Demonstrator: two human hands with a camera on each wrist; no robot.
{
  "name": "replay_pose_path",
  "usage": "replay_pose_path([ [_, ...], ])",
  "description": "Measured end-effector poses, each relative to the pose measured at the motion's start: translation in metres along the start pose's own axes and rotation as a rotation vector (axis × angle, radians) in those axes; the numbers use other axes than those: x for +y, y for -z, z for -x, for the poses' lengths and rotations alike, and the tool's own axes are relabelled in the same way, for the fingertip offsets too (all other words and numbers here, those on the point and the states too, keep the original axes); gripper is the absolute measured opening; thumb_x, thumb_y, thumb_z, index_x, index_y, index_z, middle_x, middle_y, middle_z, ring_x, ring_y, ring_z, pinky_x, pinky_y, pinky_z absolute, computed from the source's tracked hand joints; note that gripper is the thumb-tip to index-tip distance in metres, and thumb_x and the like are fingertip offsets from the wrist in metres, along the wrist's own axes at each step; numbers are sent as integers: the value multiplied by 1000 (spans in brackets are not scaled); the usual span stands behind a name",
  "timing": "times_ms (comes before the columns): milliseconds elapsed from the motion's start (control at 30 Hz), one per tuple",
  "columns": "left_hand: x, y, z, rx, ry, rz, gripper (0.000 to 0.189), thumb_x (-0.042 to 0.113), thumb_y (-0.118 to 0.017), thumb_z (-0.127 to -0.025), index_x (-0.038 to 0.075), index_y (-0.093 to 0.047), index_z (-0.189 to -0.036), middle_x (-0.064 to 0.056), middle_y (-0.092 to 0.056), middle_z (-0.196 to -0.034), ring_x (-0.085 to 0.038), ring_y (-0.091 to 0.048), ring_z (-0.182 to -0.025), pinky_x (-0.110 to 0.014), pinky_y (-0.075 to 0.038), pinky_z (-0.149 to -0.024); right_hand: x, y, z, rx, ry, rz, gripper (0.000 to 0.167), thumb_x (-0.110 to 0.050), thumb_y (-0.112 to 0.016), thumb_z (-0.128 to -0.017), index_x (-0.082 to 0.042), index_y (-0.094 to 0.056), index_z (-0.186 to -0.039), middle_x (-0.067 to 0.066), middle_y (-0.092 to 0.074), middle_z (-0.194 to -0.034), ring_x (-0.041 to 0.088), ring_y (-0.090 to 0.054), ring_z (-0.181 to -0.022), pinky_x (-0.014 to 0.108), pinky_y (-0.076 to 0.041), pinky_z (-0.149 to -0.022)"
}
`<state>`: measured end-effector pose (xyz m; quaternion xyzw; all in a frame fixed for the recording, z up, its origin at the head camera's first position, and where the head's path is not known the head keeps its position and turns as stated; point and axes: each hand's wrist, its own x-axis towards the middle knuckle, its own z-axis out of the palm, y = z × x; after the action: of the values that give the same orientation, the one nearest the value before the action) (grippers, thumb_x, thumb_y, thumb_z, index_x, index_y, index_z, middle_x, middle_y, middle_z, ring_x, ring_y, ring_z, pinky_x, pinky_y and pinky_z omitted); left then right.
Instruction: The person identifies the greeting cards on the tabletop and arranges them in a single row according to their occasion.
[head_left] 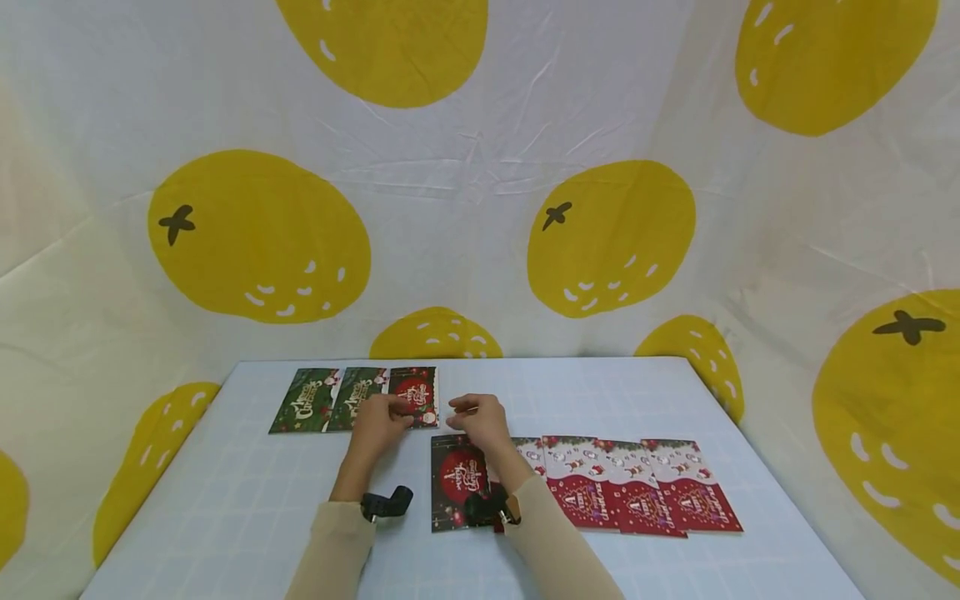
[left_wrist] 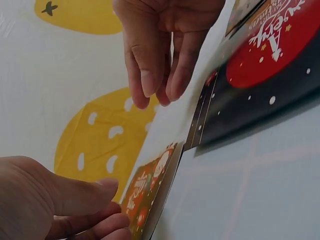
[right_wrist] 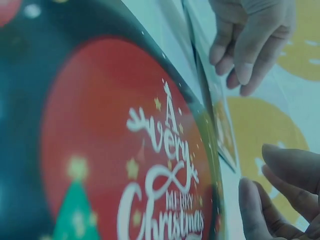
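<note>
Left hand: here it is, the left hand (head_left: 381,423) at the near side of the far row, fingers loosely bent, thumb apart from them, grip holding nothing; whether a fingertip touches a card, I cannot tell.
Right hand: and across from it, the right hand (head_left: 480,417) hovers just right of that row — thumb and fingers well parted, nothing between them.
Far row: three cards overlap side by side, two green cards (head_left: 303,402) on the left, then the dark card with a red circle (head_left: 415,387) at the right end, between the two hands.
Near row: another dark card (head_left: 456,483) leads at the left, the right forearm crossing its edge, and red-and-white cards (head_left: 576,487) fan away to the right, overlapping.
Wrists: a small black camera (head_left: 386,503) on each, light sleeves (head_left: 341,533) behind.
Desk: the pale desk (head_left: 225,500) carries both rows — and yellow fruit covers the white cloth (head_left: 450,208) beyond.
</note>
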<state>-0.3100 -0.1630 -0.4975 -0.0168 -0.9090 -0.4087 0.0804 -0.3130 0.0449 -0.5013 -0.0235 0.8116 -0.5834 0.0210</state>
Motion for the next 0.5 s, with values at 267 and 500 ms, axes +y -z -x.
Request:
replay_pose_path([
  [267, 7, -15, 2, -77, -31, -29, 14, 8, -85, -87, 0, -80, -97, -5, -73, -83, -18, -62, -74, -39, -54, -70, 5, 18, 12, 51, 30, 33, 27, -4, -82, -88, -1, -78, -115, 17, -73, -111, 22, -72, -92, 36, -60, -77],
  [500, 16, -21, 6, -139, -85, -59, 12, 10, -86, -86, 2, -81, -92, -3, -74, -81, -18, -66, -75, -43, -57, -74, 11, 32, 19, 75, 32, 88, 27, -4, -83, -87, 0, -78, -113, 15, -74, -109, 21, -72, -86, 34, -59, -69],
])
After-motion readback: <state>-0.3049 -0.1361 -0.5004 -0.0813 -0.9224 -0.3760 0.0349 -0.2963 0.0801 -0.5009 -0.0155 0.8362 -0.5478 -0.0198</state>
